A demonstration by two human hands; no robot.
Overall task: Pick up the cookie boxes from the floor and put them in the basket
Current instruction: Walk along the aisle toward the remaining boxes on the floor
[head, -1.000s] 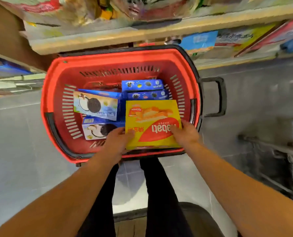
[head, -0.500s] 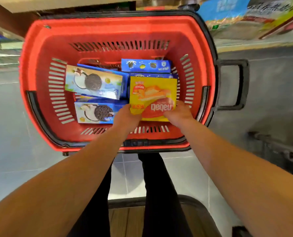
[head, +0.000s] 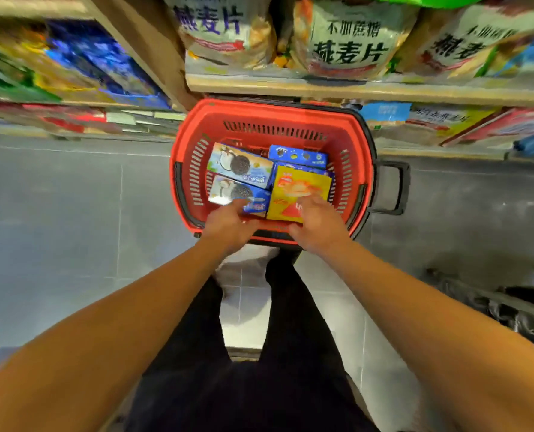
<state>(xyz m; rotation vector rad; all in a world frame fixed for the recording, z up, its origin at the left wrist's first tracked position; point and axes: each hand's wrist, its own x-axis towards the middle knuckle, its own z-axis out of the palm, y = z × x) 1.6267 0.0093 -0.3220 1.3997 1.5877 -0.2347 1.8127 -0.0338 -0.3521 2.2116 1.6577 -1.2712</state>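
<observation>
A red basket stands on the grey floor below the shelves. Inside it lie blue cookie boxes: one at the upper left, one under it and a narrow one at the back right. A yellow wafer box lies flat at the front right. My left hand hovers over the near rim with relaxed fingers, holding nothing. My right hand hovers beside it, its fingers over the yellow box's near edge; I see no grip on the box.
Shelves with big oat bags overhang the basket from behind. The basket's black handle sticks out to the right. A metal rack stands at the right. My legs in black trousers are below.
Both hands have let go of the yellow box, which now lies in the basket, and have drawn back to the near rim. My head has risen, so the basket looks smaller.
</observation>
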